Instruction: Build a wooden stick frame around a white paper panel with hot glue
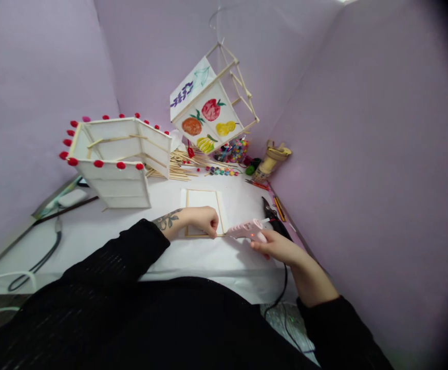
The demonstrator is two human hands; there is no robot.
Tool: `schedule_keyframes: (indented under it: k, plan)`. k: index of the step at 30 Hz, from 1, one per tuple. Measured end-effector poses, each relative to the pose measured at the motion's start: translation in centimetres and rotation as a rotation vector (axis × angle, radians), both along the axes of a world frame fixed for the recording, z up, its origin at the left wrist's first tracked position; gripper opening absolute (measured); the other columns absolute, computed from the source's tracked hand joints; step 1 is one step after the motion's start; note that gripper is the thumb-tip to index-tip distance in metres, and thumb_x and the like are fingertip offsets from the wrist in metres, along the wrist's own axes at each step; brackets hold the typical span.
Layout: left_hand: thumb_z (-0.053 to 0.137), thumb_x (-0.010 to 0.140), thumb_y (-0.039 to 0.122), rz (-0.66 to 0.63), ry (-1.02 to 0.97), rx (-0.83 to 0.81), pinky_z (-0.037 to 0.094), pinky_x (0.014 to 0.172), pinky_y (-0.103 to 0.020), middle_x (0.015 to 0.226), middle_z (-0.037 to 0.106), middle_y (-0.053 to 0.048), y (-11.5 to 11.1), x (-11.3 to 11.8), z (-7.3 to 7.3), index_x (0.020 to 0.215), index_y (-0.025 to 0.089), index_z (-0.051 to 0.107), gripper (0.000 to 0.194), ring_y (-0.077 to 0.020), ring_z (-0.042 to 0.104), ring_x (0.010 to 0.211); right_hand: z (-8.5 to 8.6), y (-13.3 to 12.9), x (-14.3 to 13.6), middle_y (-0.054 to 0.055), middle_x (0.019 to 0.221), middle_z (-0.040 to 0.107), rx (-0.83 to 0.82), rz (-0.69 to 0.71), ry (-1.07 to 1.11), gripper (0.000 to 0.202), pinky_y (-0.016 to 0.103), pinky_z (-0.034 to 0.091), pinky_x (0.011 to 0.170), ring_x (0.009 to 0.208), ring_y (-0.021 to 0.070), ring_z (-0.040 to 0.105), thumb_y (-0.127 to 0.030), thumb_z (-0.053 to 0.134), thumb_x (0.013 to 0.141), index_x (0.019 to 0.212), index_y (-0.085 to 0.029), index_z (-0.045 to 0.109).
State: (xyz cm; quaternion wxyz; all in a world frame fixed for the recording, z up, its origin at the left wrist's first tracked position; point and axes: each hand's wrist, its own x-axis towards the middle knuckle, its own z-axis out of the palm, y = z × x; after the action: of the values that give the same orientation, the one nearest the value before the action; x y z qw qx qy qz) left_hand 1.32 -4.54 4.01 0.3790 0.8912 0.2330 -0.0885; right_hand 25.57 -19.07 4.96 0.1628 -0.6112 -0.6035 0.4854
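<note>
A rectangular frame of thin wooden sticks (220,210) lies on a white sheet (203,198) on the table. My left hand (206,220) is closed, its fingertips pinched down at the frame's near edge, close to the lower right corner; what it grips is too small to make out. My right hand (272,244) is wrapped round the handle of a pink glue gun (247,229), which shows a small orange light. The gun's nozzle points left and reaches the frame's lower right corner. A white glue stick sticks out of the gun's back.
A white panelled structure with red pompoms (118,185) stands at the left. A fruit-painted lantern (208,110) hangs above the back. Loose sticks (175,167), beads (222,171), black pliers (272,213) and a bamboo holder (272,162) lie or stand around. The gun's cord hangs over the front edge.
</note>
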Motion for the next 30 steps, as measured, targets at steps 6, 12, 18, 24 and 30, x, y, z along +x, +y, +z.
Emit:
schedule_keyframes:
  k: [6,12,18,24,30]
  plan:
    - [0.071,0.063,0.030,0.005,0.000,0.008,0.038,0.056,-0.023,0.066,0.065,0.000,0.01,-0.01,-0.06,0.075,0.014,0.072,0.020,-0.0118,0.054,0.059,0.04,-0.14,0.04,0.000,0.060,0.048,0.004,0.002,0.002,0.052,0.024,0.035,0.046,0.049,0.0107,0.043,-0.063,0.064,0.074,0.094,-0.014,0.063]
    - [0.071,0.063,0.030,0.008,0.000,-0.003,0.038,0.058,-0.023,0.066,0.066,0.000,0.04,-0.01,-0.13,0.077,0.015,0.073,0.020,-0.0110,0.053,0.058,-0.27,0.00,0.02,0.000,0.060,0.048,0.011,0.011,0.002,0.050,0.024,0.035,0.046,0.050,0.0104,0.043,-0.063,0.064,0.075,0.087,-0.015,0.061]
    - [0.070,0.064,0.029,0.005,0.006,-0.006,0.040,0.060,-0.024,0.068,0.067,-0.001,-0.05,0.05,0.04,0.079,0.014,0.073,0.021,-0.0122,0.054,0.060,-0.40,0.25,-0.07,0.001,0.062,0.051,0.014,0.033,-0.024,0.049,0.024,0.037,0.046,0.051,0.0112,0.045,-0.063,0.063,0.076,0.083,-0.015,0.060]
    - [0.071,0.064,0.029,0.009,0.000,-0.011,0.040,0.058,-0.024,0.067,0.066,-0.001,-0.10,0.01,0.19,0.077,0.015,0.073,0.019,-0.0122,0.055,0.059,-0.21,0.04,0.12,0.001,0.061,0.050,0.012,0.014,-0.022,0.050,0.023,0.037,0.047,0.051,0.0109,0.045,-0.063,0.063,0.075,0.087,-0.014,0.061]
    - [0.072,0.064,0.029,0.016,-0.001,-0.013,0.039,0.057,-0.022,0.068,0.068,0.000,-0.07,-0.01,0.17,0.075,0.015,0.072,0.017,-0.0108,0.054,0.059,-0.19,-0.03,0.32,0.000,0.062,0.049,0.004,0.012,-0.006,0.054,0.023,0.037,0.046,0.051,0.0107,0.044,-0.064,0.063,0.074,0.094,-0.014,0.062]
